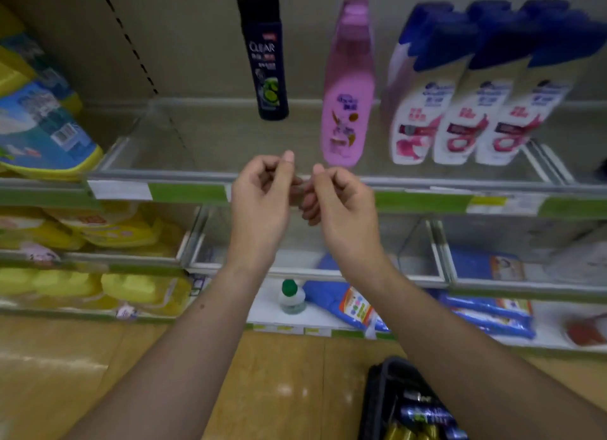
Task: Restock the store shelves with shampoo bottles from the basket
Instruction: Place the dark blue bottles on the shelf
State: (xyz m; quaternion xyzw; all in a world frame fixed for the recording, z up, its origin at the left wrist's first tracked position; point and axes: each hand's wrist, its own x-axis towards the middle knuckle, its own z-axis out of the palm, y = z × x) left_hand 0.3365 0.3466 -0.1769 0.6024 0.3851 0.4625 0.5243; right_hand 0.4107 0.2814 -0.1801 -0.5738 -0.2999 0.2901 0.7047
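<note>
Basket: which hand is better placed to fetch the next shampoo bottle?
The right hand, probably: the basket sits on the floor just below the right forearm, while the left hand is farther over. Neither hand holds a bottle.

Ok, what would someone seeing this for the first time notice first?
The left hand and right hand, fingers curled and holding nothing visible, nearly meet mid-frame before the shelf edge. Behind them stand a lone black bottle and a pink bottle, with white blue-capped bottles crowded to the right.
</note>
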